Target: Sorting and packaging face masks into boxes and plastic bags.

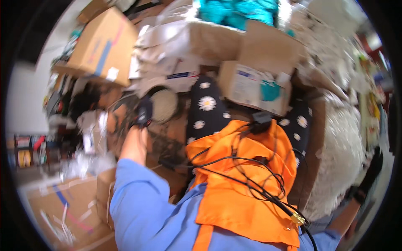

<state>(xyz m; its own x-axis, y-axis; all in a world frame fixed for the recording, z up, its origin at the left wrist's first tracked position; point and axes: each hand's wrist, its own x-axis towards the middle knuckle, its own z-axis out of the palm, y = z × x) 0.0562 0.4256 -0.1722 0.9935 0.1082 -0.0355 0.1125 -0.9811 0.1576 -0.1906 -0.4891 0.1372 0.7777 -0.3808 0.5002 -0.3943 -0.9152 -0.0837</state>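
Note:
My left hand (144,111), dark-covered with a bare forearm behind it, reaches ahead at the left. It is right beside a round beige thing with a dark rim (164,105); I cannot tell whether it touches it. Blur hides its fingers. Far out at the right rim is my right hand (372,171), also dark-covered, near a bag of clear plastic wrap (341,154). Its fingers are smeared too. An orange apron (247,184) lies over my lap, with black cables (251,180) tangled across it.
Straight ahead, an open cardboard box (255,85) stands between my knees, its flap raised. Teal packages (238,12) fill a container behind it. A tall carton (100,46) leans at the upper left. Another large carton (67,209) sits at the lower left, beside crumpled plastic (88,167).

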